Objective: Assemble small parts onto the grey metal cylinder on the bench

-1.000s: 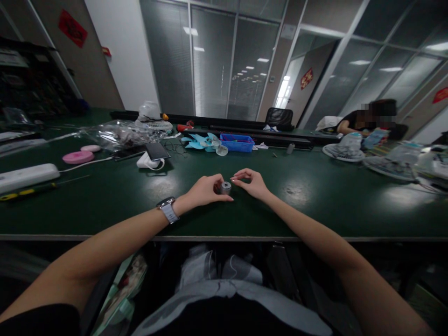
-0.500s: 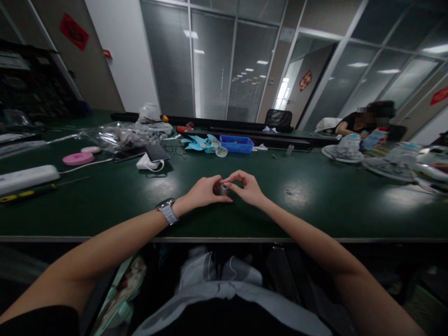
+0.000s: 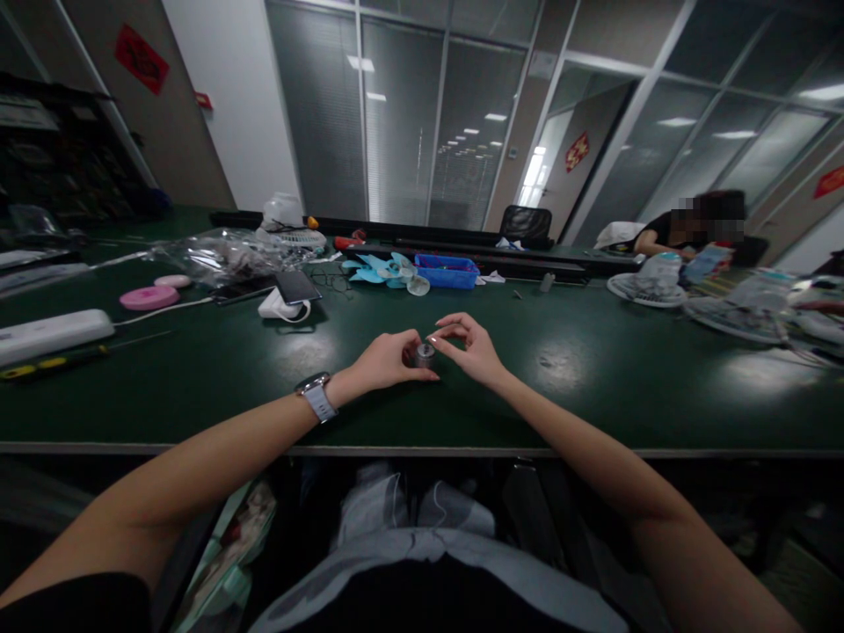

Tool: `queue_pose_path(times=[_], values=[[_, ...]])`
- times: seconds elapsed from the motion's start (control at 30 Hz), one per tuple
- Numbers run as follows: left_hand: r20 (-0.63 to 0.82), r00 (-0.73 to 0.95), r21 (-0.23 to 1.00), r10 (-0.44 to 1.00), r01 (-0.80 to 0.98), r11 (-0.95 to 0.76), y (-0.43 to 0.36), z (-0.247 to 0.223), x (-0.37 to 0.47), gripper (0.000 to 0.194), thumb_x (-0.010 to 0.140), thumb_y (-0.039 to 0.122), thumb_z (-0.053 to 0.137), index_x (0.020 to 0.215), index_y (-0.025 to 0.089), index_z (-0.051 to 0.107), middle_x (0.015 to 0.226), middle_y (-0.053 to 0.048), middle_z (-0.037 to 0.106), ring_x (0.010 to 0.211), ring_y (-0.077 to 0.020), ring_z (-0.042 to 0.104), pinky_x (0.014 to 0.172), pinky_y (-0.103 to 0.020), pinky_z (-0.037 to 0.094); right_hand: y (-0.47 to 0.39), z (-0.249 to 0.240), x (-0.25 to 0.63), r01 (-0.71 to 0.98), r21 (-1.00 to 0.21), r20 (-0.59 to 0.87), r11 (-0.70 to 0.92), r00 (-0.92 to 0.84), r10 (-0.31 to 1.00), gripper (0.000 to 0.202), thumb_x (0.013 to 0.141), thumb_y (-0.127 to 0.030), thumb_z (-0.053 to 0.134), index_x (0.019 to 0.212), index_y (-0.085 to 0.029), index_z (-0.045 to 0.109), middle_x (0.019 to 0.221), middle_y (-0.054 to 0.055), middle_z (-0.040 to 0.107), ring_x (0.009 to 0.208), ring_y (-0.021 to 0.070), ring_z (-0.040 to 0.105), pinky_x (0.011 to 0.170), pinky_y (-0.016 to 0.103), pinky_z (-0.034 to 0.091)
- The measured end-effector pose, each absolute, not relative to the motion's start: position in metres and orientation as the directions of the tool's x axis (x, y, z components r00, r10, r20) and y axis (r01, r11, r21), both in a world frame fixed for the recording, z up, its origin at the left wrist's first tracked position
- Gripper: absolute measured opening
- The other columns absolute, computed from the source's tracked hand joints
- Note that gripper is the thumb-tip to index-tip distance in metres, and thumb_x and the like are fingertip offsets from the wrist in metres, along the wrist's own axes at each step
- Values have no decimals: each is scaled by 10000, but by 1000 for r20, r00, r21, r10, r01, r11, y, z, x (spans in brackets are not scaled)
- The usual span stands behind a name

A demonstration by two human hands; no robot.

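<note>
A small round metallic part stands on the dark green table, between my two hands. My left hand, with a watch on its wrist, has its fingers and thumb curved around the part and grips it from the left. Just above and to the right of the part is my right hand, its thumb and forefinger brought close together near the part's top. Whether something tiny sits between those fingertips is too small to tell.
Beyond my hands lie a blue tray, light-blue fan blades and a white charger. At left are a power strip and a screwdriver. Fan parts and a seated person are at right.
My right hand has lifted slightly up and to the right, off the part's top, so more of the part shows. My left hand has stayed around it.
</note>
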State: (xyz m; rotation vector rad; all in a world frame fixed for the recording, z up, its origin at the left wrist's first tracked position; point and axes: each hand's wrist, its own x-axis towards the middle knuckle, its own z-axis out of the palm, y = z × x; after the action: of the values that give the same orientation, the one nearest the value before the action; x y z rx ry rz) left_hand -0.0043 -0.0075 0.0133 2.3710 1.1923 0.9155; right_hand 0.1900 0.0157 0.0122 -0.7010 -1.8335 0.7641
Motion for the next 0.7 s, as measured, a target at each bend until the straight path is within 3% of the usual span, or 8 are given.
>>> queue_pose_path(times=[0.2, 0.4, 0.53, 0.7], values=[[400, 443, 543, 802, 590, -597, -7, 13, -4, 508, 604, 621, 715, 804, 181, 559, 685, 4, 630, 605, -146, 577, 519, -224, 377, 10, 11, 186, 160, -718, 592, 678, -373, 714, 331, 723, -341, 737, 962, -193, 562, 821, 23, 688, 824, 194, 696, 842, 373, 518], [398, 439, 538, 806, 599, -592, -8, 14, -4, 497, 605, 604, 724, 811, 179, 570, 692, -1, 631, 604, -147, 578, 516, -226, 377, 15, 11, 185, 56, -775, 581, 630, -331, 744, 338, 713, -363, 738, 839, -212, 463, 806, 19, 676, 849, 195, 696, 805, 352, 544], [396, 446, 554, 802, 580, -597, -9, 14, -4, 501, 609, 599, 724, 831, 176, 574, 721, -15, 654, 643, -160, 602, 542, -232, 402, 28, 10, 198, 80, -809, 543, 583, -278, 792, 369, 697, -377, 743, 851, -215, 449, 822, 22, 697, 881, 200, 700, 852, 373, 529], [395, 440, 571, 807, 571, -590, -8, 12, -4, 510, 607, 606, 723, 848, 183, 570, 716, -11, 658, 650, -165, 614, 544, -234, 412, 46, 1, 221, 268, -813, 329, 517, -520, 788, 347, 666, -333, 759, 829, -179, 495, 808, 49, 720, 830, 206, 707, 852, 421, 516]])
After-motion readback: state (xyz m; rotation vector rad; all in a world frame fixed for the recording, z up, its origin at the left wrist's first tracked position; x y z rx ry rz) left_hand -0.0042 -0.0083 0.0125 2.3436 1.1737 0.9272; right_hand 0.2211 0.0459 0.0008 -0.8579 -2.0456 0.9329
